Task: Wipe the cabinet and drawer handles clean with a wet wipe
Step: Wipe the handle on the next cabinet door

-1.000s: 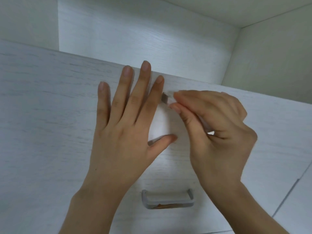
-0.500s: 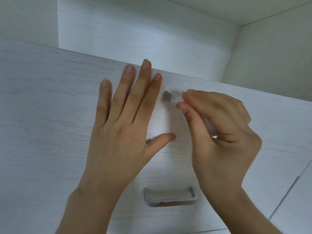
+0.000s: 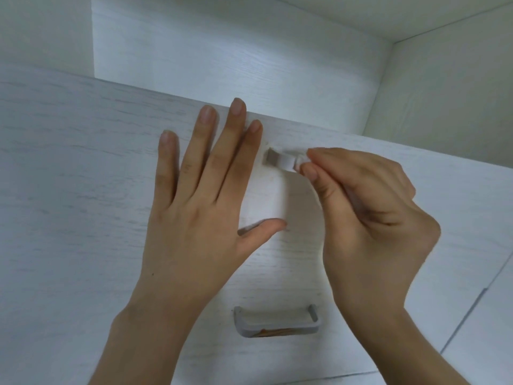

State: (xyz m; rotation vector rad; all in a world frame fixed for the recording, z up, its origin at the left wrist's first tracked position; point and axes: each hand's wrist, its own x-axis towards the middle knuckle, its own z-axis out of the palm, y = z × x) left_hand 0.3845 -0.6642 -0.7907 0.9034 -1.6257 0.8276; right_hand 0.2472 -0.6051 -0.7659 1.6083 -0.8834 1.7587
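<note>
The right hand (image 3: 369,212) is pinching a wet wipe (image 3: 298,162) onto the upper handle (image 3: 279,161) near the drawer front's (image 3: 69,204) top edge; its long axis is running sideways, leftward from the pinch toward the left hand (image 3: 200,195), which is pressing flat and open beside it.

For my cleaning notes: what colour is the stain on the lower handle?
Reddish-brown, along the bottom edge of the grey lower handle, in the head view.

left hand (image 3: 200,207) lies flat on the drawer front (image 3: 69,190); right hand (image 3: 369,218) pinches a wet wipe (image 3: 298,162) on the upper handle (image 3: 277,161), above the lower handle (image 3: 277,323).
</note>
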